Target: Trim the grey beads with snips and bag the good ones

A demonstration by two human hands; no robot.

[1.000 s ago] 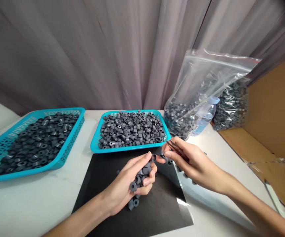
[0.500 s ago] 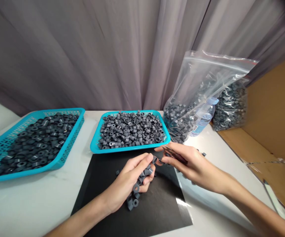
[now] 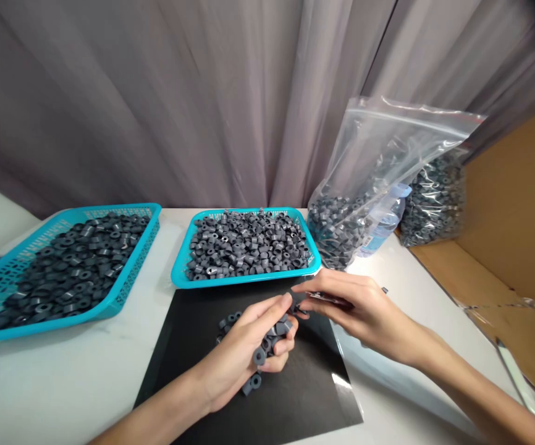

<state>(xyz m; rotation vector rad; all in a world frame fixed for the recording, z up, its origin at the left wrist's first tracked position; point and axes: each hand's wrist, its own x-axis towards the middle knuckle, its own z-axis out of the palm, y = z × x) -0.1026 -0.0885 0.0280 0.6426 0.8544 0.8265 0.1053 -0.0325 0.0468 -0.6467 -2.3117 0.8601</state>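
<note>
My left hand (image 3: 249, 346) is closed round a handful of small dark-grey plastic rings (image 3: 277, 334). One ring sits near the tips of its thumb and forefinger. My right hand (image 3: 355, 306) is closed on a thin, shiny metal tool (image 3: 330, 299), mostly hidden by the fingers, so its exact kind does not show. The tool's end and the right fingertips are close beside the ring at my left fingertips. Beneath both hands lies a black mat (image 3: 304, 389). A few loose rings (image 3: 251, 383) rest on it below my left hand, and others lie behind that hand.
A turquoise basket (image 3: 244, 281) full of grey rings stands behind my hands. To the left is a second turquoise basket (image 3: 123, 287) of rings. A zip bag (image 3: 341, 228) of rings, a water bottle (image 3: 379, 232), another bag (image 3: 434, 204) and a cardboard box (image 3: 513, 204) stand right.
The rings in my left palm have shifted, with one now lower at the palm's edge. My right fingers have closed in more over the tool, which shows less.
</note>
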